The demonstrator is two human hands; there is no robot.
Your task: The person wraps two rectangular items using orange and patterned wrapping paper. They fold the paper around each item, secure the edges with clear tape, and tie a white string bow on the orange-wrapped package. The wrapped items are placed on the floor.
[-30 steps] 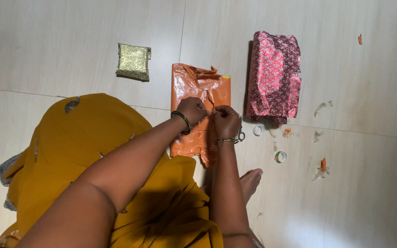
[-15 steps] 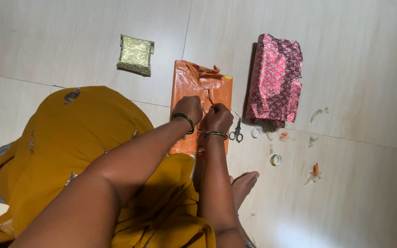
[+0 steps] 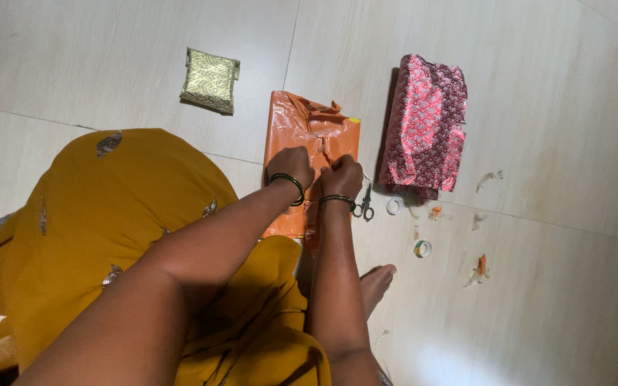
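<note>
An orange-wrapped flat package [image 3: 307, 129] lies on the pale tiled floor in front of me. My left hand [image 3: 291, 164] and my right hand [image 3: 342, 176] press side by side on its middle seam, fingers pinched on the orange paper. Each wrist wears a dark bangle. The package's far end is crumpled and loose. The near end is hidden under my arms.
Small scissors [image 3: 365, 203] lie just right of my right hand. Two tape rolls [image 3: 394, 206] [image 3: 423, 249] sit nearby. A red patterned wrapped parcel [image 3: 425, 121] lies to the right, a small gold parcel [image 3: 210, 80] at far left. Paper and tape scraps [image 3: 481, 266] litter the floor. My foot [image 3: 377, 281] rests below.
My right hand has shifted left off the scissors, which now lie uncovered. Both hands stay pinched on the orange paper's seam. The view has drifted slightly.
</note>
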